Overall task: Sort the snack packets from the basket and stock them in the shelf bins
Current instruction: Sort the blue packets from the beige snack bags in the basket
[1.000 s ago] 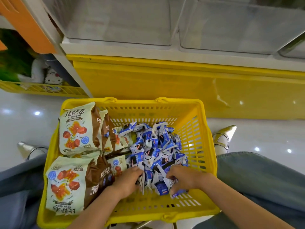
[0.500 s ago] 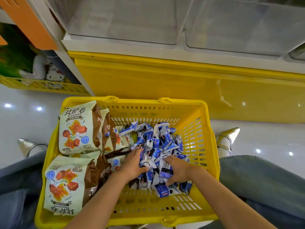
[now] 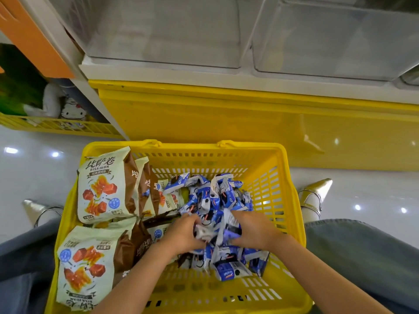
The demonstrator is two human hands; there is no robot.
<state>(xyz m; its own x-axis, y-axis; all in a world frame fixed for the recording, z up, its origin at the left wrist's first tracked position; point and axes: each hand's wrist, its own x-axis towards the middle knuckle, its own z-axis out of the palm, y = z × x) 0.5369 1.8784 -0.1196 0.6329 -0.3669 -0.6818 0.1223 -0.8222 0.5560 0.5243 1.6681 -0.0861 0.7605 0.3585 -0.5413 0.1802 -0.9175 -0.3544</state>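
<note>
Cream snack bags [image 3: 103, 185] just left of both hands' blue-packet pile [image 3: 213, 200].

Hands close in on the blue packet pile, scooping it up.

Left hand [image 3: 184, 236] moves from the pile's 7 o'clock edge a second ago up and toward 3 o'clock, now curled into the small blue-and-white packets [image 3: 210, 205] with a white wrapper bunched at its fingers. Right hand [image 3: 251, 230] shifts from the pile's 5 o'clock edge toward 12 o'clock, fingers now dug into the heap, the two hands nearly meeting. Packets between the hands are gathered and lifted into a tighter mound; a few loose ones [image 3: 229, 270] now show below the wrists at 6 o'clock. View tilts slightly, basket [image 3: 292, 200] sits a bit lower in frame.
</note>
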